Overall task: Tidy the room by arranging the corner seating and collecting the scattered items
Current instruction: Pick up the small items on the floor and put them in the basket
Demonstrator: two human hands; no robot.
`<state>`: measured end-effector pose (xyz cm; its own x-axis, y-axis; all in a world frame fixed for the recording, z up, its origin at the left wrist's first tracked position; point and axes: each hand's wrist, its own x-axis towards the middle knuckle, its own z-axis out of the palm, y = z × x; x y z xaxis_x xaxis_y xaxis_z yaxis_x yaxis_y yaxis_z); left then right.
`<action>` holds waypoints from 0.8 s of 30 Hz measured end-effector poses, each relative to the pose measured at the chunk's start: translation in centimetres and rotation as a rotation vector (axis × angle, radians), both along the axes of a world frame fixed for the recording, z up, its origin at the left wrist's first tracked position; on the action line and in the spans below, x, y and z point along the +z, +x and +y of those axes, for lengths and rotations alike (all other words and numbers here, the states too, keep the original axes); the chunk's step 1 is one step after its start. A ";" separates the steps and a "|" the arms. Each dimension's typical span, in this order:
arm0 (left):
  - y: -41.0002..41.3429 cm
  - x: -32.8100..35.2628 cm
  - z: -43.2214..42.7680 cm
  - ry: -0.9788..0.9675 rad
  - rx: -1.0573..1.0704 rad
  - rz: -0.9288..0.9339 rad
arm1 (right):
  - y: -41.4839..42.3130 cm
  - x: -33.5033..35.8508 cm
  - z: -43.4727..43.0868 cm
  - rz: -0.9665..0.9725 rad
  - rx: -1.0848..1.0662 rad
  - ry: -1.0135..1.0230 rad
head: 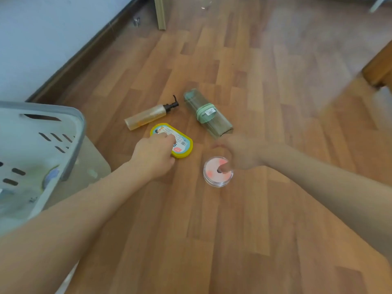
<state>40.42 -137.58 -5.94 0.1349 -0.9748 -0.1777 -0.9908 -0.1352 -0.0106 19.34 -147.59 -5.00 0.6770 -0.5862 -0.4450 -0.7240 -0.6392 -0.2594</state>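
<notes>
Several items lie on the wooden floor. My left hand (156, 152) rests on the near end of a flat yellow case (182, 145) with a white label, fingers curled over it. My right hand (241, 152) reaches down on a round clear jar (214, 177) with a pink top, thumb touching its lid and fingers curved around its far rim. An amber pump bottle (146, 116) lies on its side behind the yellow case. A green translucent oblong container (209, 114) with a pale green band lies to the right of it.
A grey slotted plastic basket (70, 132) holding a few items stands at the left, close to my left forearm. A white wall with dark skirting runs along the far left. A pale furniture leg (160, 12) stands at the back; brown wooden furniture (379, 66) is at the right.
</notes>
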 end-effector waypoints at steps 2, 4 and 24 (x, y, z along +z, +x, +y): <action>0.0 -1.1 -0.6 0.016 -0.013 -0.026 | -0.1 -0.9 0.1 -0.015 0.016 0.015; 0.0 -2.1 -1.4 0.014 -0.043 -0.057 | -0.2 -1.4 0.2 -0.027 0.028 0.022; 2.2 -5.2 -8.4 0.356 -0.286 -0.104 | 0.1 -6.1 2.9 0.051 0.136 -0.172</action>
<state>42.65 -145.94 -11.13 -0.0957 -0.8564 -0.5073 -0.9789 0.1735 -0.1083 19.48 -144.65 -11.08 0.7345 -0.5611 -0.3817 -0.6373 -0.7637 -0.1035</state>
